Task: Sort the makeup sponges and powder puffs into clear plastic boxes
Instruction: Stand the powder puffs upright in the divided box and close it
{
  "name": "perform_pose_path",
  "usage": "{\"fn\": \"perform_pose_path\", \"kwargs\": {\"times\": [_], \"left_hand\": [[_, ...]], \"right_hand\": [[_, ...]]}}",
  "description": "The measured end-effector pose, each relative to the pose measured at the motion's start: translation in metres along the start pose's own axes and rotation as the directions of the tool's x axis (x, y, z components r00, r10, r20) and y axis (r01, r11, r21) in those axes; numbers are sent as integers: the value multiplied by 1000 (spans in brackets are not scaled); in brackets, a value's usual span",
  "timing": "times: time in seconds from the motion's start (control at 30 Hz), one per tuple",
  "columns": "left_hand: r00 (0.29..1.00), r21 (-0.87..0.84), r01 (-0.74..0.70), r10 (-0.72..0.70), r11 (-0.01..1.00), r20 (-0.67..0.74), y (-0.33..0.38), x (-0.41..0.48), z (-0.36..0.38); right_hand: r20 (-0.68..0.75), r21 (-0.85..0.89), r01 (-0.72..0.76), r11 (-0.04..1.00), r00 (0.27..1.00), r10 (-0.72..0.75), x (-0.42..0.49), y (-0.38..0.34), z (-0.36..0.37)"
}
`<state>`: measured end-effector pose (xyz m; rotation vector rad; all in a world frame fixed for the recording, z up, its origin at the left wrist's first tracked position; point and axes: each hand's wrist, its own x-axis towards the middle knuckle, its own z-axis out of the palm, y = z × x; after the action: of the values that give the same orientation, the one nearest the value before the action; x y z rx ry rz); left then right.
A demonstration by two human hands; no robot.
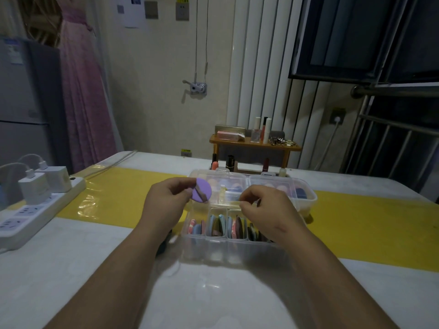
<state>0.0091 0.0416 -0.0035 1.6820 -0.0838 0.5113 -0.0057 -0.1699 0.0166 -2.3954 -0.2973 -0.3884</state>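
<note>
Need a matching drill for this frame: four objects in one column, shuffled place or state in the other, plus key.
Things
1. round purple powder puff
2. clear plastic box with dividers
3. second clear plastic box
4. white power strip

Place or state
A. at the left edge of the table, white chargers plugged in
B. pinched in the left hand
C. nearest the person, coloured puffs standing on edge in its compartments
D. farther back, pale sponges showing through its walls

Pairs: 1-B, 2-C, 3-D, 4-A
</note>
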Motion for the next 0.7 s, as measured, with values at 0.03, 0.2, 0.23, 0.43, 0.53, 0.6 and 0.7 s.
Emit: {"fn": "perform_pose_path", "kwargs": {"times": [0.03, 0.2, 0.23, 0.43, 0.53, 0.6, 0.7], "left_hand": [[1000, -8, -3, 3, 1000, 29, 0, -1, 1], [983, -7, -35, 36, 999, 178, 6, -7, 3], [978, -8, -44, 44, 999, 203, 7, -8, 3], [947, 6, -45, 41, 999, 319, 11, -13, 5], [945, 50, -75, 55, 996, 322, 10, -14, 6], [963, 60, -48, 30, 997, 269, 8, -12, 6], [984, 139, -37, 12, 990, 181, 5, -10, 6]], "right_hand": [[8, 24, 3, 1000, 1000, -3, 0, 0, 0], [79, 167, 7, 986, 997, -20, -1, -3, 1], [102, 204, 4, 979, 994, -25, -2, -4, 2], [15, 294, 28, 955, 999, -34, -2, -9, 0], [-40, 318, 27, 948, 999, -15, 0, -7, -9], [-56, 321, 10, 947, 998, 8, 0, -5, -17], [-61, 277, -19, 961, 997, 37, 0, -2, -29]]}}
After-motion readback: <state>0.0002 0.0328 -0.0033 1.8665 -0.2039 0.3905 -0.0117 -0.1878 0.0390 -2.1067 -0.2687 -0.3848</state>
